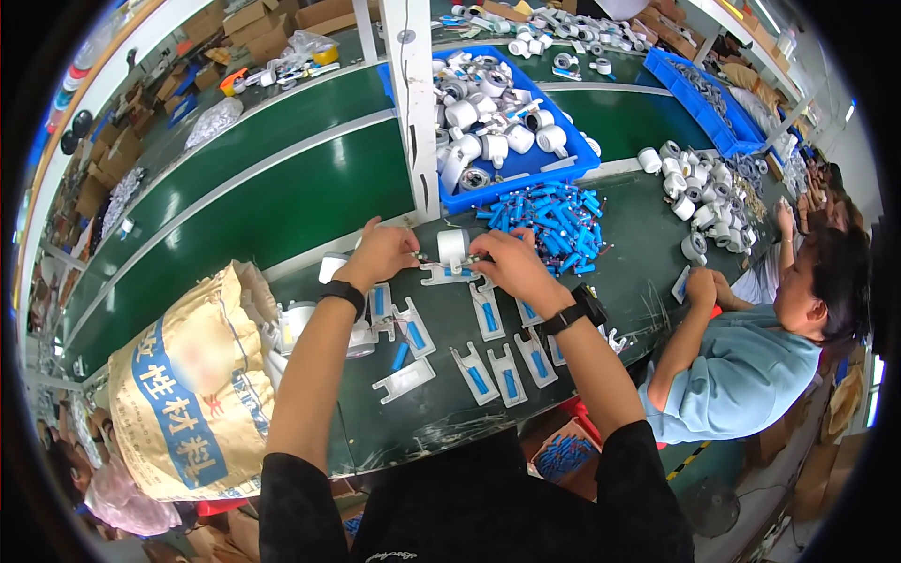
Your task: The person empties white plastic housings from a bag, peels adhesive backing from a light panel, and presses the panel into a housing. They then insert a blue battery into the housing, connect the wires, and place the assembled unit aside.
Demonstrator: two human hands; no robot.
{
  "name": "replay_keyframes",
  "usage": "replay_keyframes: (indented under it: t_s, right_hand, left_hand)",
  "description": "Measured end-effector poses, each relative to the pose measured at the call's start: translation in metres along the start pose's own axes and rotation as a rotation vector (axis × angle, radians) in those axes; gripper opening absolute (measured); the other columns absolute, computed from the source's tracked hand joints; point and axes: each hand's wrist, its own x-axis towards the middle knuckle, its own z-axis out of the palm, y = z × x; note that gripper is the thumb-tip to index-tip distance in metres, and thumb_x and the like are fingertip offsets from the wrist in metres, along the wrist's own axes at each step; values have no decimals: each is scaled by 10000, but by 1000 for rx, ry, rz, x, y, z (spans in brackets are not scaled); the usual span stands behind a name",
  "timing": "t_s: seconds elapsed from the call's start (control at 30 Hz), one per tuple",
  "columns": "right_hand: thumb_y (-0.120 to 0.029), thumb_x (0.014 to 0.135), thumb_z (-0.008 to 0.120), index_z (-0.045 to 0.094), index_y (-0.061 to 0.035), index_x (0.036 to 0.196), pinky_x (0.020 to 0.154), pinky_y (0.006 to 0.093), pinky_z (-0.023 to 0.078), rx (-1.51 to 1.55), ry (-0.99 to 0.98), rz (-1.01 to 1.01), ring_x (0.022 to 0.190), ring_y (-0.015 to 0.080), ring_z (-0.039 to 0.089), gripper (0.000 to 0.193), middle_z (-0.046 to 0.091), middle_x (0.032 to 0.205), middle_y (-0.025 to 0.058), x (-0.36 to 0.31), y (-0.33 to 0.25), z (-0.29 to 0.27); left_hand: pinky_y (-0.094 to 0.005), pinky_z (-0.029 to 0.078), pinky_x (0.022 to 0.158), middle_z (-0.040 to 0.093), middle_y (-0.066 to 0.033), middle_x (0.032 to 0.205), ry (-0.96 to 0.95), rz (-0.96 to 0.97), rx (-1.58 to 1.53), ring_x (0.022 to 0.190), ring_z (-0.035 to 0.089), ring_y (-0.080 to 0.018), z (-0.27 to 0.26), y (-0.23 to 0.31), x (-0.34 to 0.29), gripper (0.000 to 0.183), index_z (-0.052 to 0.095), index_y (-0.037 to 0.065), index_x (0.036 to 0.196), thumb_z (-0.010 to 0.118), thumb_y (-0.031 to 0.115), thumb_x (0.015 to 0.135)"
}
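A white cylindrical housing [452, 245] stands upright between my hands, with a white handle shell [441, 277] holding a blue cylindrical cell just in front of it. At its left side, my left hand [383, 255] is closed in a pinch on a small part too tiny to name. My right hand [514, 266] pinches at the other side; its fingers hide most of what they grip. Nearer me lie several white handle shells [476, 374] with blue cells in them. One white shell [405, 381] has a loose blue cell [400, 355] beside it.
Behind my right hand is a heap of blue cells [554, 223], backed by a blue crate [574, 173] of white housings. A paper sack [188, 375] stands left, near a white post [415, 113]. A co-worker [741, 375] sits at right beside more housings [699, 192].
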Motion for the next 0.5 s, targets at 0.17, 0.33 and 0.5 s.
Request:
replay_keyframes:
  t_s: [0.17, 0.33, 0.5]
  right_hand:
    - [-46, 799, 782, 631, -46, 975, 662, 352, 542, 190, 5, -34, 752, 240, 660, 232, 641, 889, 108, 9, 6, -3]
    - [-34, 802, 773, 620, -29, 934, 672, 345, 535, 268, -39, -15, 754, 230, 659, 202, 630, 845, 111, 24, -5, -19]
    - [-70, 800, 791, 637, -23, 959, 683, 331, 536, 270, -90, 29, 775, 217, 667, 226, 675, 901, 119, 28, -2, -22]
  left_hand:
    - [-593, 210, 1159, 733, -39, 884, -4, -19, -19, 941, 686, -246, -6, 6, 1, 175, 707, 140, 937, 785, 217, 801]
    - [-598, 264, 1095, 730, -48, 887, -49, 5, -116, 952, 683, -251, -8, -9, 11, 184, 691, 124, 929, 786, 222, 805]
    - [-403, 531, 795, 727, -134, 832, 51, 86, -197, 829, 709, -312, -8, -11, 12, 200, 683, 48, 909, 801, 160, 792]
